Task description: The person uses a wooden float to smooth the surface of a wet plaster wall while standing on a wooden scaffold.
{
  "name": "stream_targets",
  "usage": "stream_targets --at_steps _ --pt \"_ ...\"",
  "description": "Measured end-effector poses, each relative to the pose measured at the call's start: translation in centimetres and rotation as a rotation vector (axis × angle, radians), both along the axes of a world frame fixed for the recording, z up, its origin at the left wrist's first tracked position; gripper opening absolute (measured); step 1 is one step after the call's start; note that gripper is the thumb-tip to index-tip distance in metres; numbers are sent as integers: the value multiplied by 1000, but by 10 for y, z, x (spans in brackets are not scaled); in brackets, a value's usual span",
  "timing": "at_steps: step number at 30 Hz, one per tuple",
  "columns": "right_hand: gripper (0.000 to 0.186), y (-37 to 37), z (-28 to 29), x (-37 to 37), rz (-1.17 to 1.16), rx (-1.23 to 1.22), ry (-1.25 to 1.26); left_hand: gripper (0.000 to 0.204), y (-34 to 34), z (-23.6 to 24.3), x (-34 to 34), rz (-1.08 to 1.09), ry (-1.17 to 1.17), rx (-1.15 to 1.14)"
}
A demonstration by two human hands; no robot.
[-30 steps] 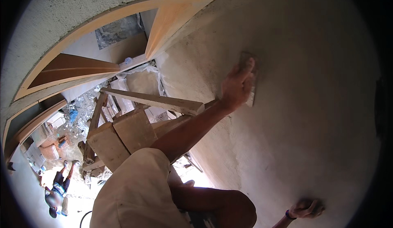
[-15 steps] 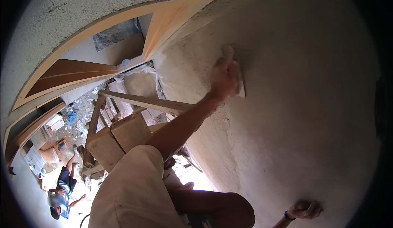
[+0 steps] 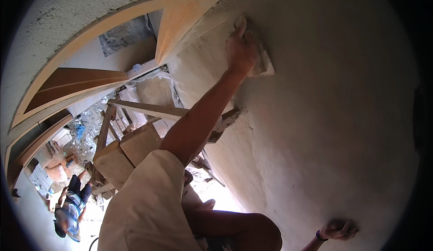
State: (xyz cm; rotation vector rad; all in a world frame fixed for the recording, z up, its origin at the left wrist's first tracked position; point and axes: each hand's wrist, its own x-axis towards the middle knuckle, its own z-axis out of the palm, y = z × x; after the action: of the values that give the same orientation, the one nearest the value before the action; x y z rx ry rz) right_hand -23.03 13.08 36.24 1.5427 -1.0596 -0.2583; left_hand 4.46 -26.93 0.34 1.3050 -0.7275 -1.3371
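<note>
a smooth grey-brown plastered wall [image 3: 333,116] spread around a flat, pale-edged float [image 3: 266,67], which lay against it at a slant. the left hand [image 3: 240,50] was closed over the back of the float, fingers gripping it. the float looked stiff and fairly light, likely to drag if the plaster was damp and to turn slippery if wet; the middle of its back seemed the best place to take hold, leaving the edges free. well below and right of the float, the right hand [image 3: 340,230] had curled fingers against the wall; whether they held anything, i could not tell. lower left of the float were a wooden beam [image 3: 149,109] and two broad boards [image 3: 140,143]; farthest down that way was a person [image 3: 72,206] in dark shorts.
</note>
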Motion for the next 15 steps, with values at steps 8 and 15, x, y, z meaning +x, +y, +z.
stream_targets --at_steps 8,15 --pt "33 3 2 0 -21 -23 42 46 59 50 -32 -4 -252 -469" --pt "41 1 3 13 -46 -33 22 46 8 71 4 63 -182 -355"
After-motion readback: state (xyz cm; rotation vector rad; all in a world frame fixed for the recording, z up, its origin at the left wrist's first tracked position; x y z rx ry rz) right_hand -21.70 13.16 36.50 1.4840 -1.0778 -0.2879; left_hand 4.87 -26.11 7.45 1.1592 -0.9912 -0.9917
